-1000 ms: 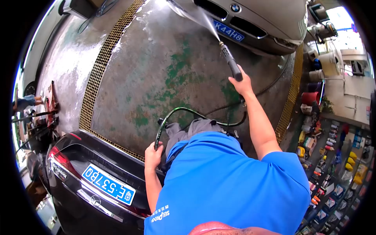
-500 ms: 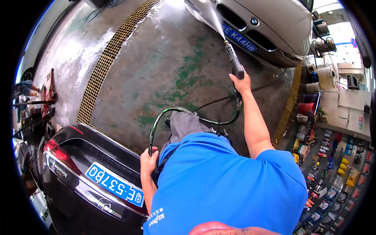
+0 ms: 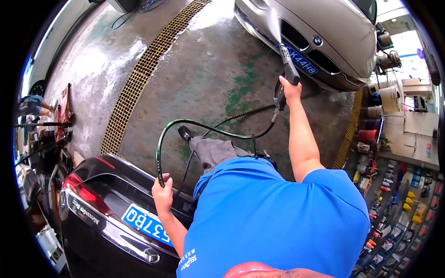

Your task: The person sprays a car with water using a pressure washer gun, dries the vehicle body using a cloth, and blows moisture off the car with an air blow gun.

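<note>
My right hand (image 3: 291,91) is closed around the grip of a pressure washer gun (image 3: 290,69), arm stretched forward. A white fan of water (image 3: 274,25) leaves its nozzle toward the front of a silver car (image 3: 340,23), partly crossing its blue number plate (image 3: 301,62). From the gun's lower end, a dark hose (image 3: 208,129) loops back across my front. My left hand (image 3: 162,194) grips that hose low at my left side, close to the rear of a black car (image 3: 139,194).
Yellow floor grating (image 3: 139,74) runs across the wet floor on the left, with another strip (image 3: 351,127) on the right. Shelves of bottles and tools (image 3: 394,208) stand at the right, near a red bucket (image 3: 367,135). Another person (image 3: 33,105) is at the far left.
The view has shifted, and the cars appear farther right. My left hand has moved outward with the hose, widening its loop. The gun points more upright, still spraying. My shoe has come into view.
</note>
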Action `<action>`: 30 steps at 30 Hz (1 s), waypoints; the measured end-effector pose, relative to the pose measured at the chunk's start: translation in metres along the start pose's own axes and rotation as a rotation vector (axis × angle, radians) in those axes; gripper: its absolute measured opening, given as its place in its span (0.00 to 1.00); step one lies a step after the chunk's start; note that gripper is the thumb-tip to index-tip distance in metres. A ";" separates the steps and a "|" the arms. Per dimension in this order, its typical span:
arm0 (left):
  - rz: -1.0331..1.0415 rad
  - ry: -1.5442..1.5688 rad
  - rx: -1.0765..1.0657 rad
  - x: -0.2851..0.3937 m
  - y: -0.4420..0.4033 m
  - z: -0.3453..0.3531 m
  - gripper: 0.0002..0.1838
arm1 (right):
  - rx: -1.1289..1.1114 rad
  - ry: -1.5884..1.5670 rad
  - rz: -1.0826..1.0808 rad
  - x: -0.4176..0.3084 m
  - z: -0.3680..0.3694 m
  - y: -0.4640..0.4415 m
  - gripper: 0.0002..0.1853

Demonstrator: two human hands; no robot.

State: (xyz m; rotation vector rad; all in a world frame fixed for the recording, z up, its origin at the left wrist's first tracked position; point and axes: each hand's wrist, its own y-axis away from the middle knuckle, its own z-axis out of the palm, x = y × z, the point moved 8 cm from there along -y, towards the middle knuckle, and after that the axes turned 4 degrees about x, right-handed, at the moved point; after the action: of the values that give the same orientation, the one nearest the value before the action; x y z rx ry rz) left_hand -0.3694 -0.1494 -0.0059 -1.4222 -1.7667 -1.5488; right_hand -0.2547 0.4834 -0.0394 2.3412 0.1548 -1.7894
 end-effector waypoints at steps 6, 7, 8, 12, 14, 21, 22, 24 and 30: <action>0.066 -0.215 -0.114 0.009 -0.089 -0.021 0.11 | -0.039 0.326 -0.231 -0.021 0.093 0.007 0.23; 0.035 -0.186 -0.149 0.013 -0.101 -0.027 0.11 | -0.079 0.375 -0.152 -0.023 0.107 0.013 0.27; 0.035 -0.193 -0.143 0.017 -0.117 -0.038 0.11 | -0.083 0.369 -0.147 -0.022 0.122 0.016 0.27; 0.076 -0.273 -0.163 0.058 -0.170 -0.071 0.12 | -0.030 0.445 -0.129 -0.005 0.175 0.011 0.27; 0.099 -0.292 -0.155 0.070 -0.191 -0.084 0.12 | -0.049 0.483 -0.090 -0.002 0.201 0.014 0.26; 0.129 -0.398 -0.187 0.134 -0.243 -0.083 0.12 | -0.433 0.745 0.080 0.033 0.307 0.025 0.30; 0.152 -0.407 -0.214 0.139 -0.254 -0.083 0.12 | -0.487 0.744 0.032 0.028 0.324 0.033 0.30; 0.135 -0.389 -0.251 0.153 -0.274 -0.085 0.12 | -0.451 0.728 0.031 0.023 0.331 0.034 0.31; 0.109 -0.252 -0.312 0.161 -0.361 -0.102 0.13 | 0.094 0.535 0.176 0.012 0.286 -0.020 0.27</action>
State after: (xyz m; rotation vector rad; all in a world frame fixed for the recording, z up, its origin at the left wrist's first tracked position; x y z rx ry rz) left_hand -0.7763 -0.1265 -0.0240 -1.9041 -1.5961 -1.7047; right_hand -0.5254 0.4415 -0.1256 2.7481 -0.0625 -1.0826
